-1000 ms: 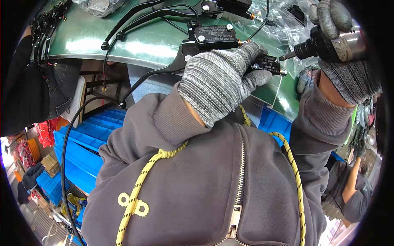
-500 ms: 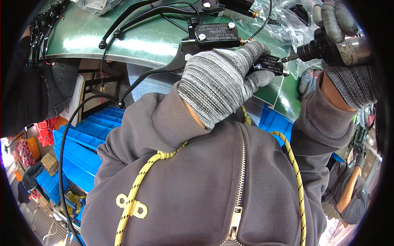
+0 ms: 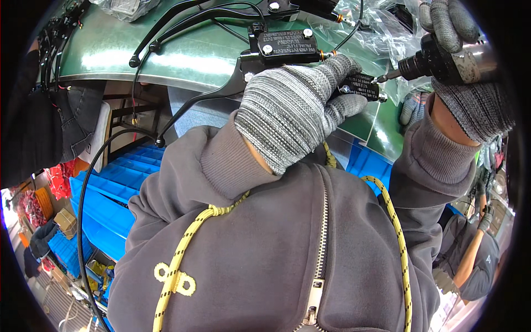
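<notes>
Gripping a power driver (image 3: pixel 445 62) (gloved right hand (image 3: pixel 471 108))

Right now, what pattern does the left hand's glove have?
The glove has grey-and-white stripes, clearest in the head view.

Bright glare (image 3: pixel 207 65) along the green tabletop (image 3: pixel 110 37)

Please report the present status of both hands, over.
Left hand pinching small black block. Right hand holding driver, bit tip at block's edge, contact unclear. Clear plastic beyond.
</notes>
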Tool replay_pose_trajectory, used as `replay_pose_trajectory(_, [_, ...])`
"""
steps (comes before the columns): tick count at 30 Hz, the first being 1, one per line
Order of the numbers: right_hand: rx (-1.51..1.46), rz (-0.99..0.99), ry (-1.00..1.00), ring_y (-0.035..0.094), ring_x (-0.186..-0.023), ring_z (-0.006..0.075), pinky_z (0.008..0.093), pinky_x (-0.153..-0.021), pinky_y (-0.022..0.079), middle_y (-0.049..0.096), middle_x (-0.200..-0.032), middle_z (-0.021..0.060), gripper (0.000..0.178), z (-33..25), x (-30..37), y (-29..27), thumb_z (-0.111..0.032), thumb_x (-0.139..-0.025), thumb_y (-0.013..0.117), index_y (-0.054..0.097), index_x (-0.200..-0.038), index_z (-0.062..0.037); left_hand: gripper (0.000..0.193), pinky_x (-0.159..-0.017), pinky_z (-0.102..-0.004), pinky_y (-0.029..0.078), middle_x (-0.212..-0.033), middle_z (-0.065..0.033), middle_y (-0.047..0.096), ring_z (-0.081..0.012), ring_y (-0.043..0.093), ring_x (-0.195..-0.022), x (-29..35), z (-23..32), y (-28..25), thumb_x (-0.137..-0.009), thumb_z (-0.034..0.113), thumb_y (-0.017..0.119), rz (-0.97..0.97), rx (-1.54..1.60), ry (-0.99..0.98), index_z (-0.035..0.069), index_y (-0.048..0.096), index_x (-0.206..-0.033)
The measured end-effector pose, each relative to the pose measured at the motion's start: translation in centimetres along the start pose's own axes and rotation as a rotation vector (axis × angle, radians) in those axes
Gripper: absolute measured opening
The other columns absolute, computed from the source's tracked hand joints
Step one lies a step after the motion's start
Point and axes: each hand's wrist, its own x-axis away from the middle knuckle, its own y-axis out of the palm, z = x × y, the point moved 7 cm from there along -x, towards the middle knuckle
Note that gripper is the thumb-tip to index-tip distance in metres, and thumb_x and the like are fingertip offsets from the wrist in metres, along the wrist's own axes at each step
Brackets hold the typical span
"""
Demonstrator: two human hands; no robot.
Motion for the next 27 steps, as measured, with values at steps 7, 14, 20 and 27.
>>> replay_pose_trajectory(7, [0.0,0.008,0.003,0.062,-0.065,0.0168,0.0284,-0.053,0.049,0.065,-0.087,0.0102,0.028,0.1,-0.03,-0.08,-0.024,-0.096,0.058,0.065,-0.11,-0.0004,0.052,-0.08,-0.0355,0.059,-0.099,-0.014,0.073,-0.0255,0.073,-0.091,0.16,-0.08,0.06,-0.088,0.046,0.073,-0.003,-0.001,-0.012,0.01,0.065,-0.125])
replay_pose_trajectory(14, [-0.005,0.013,0.012,0.062,-0.066,0.0168,0.0285,-0.053,0.049,0.065,-0.089,0.0108,0.027,0.35,-0.01,-0.05,-0.022,-0.096,0.058,0.065,-0.11,-0.0001,0.053,-0.079,-0.0357,0.059,-0.095,-0.0131,0.074,-0.0257,0.073,-0.089,0.07,-0.05,0.03,-0.088,0.047,0.072,0.004,-0.034,-0.004,0.01,0.065,-0.125])
replay_pose_trajectory(20, [-0.005,0.009,0.013,0.062,-0.067,0.0168,0.0286,-0.054,0.049,0.065,-0.092,0.0113,0.027,0.58,-0.48,0.01,-0.022,-0.096,0.058,0.064,-0.111,0.0003,0.05,-0.075,-0.036,0.058,-0.091,-0.0132,0.073,-0.0264,0.073,-0.084,0.05,0.28,-0.19,-0.087,0.043,0.074,0.025,-0.021,0.037,0.01,0.066,-0.124])
replay_pose_trajectory(27, [-0.002,-0.006,0.016,0.062,-0.069,0.0168,0.0288,-0.055,0.049,0.066,-0.094,0.012,0.027,0.79,-0.9,-0.27,-0.02,-0.096,0.057,0.064,-0.112,0.0006,0.043,-0.074,-0.0352,0.057,-0.091,-0.0134,0.073,-0.0273,0.072,-0.083,0.2,0.2,-0.09,-0.087,0.036,0.075,0.026,-0.008,0.032,0.009,0.067,-0.12])
